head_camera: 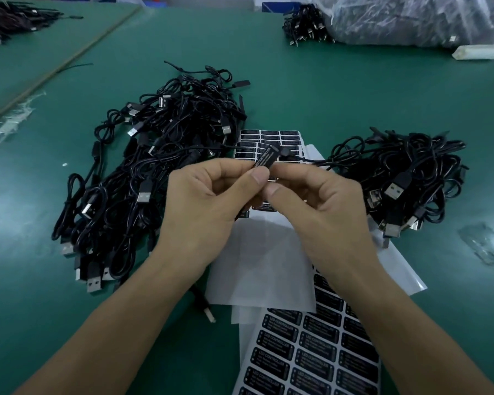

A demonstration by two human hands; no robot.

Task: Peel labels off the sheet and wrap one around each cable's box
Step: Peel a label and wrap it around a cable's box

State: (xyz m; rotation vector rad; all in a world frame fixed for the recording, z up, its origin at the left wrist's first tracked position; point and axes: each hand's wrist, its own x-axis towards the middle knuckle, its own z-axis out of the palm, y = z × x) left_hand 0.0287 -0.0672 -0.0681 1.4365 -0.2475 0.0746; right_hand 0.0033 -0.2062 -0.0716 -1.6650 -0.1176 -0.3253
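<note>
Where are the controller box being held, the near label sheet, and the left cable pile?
controller box [265,158]: head view, on its labelled face.
near label sheet [311,352]: head view, on a printed label mid-sheet.
left cable pile [166,138]: head view, on the tangle's middle.

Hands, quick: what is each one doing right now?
Left hand: pinching the labelled cable box at its lower end.
Right hand: pinching the same box from the other side.
</note>
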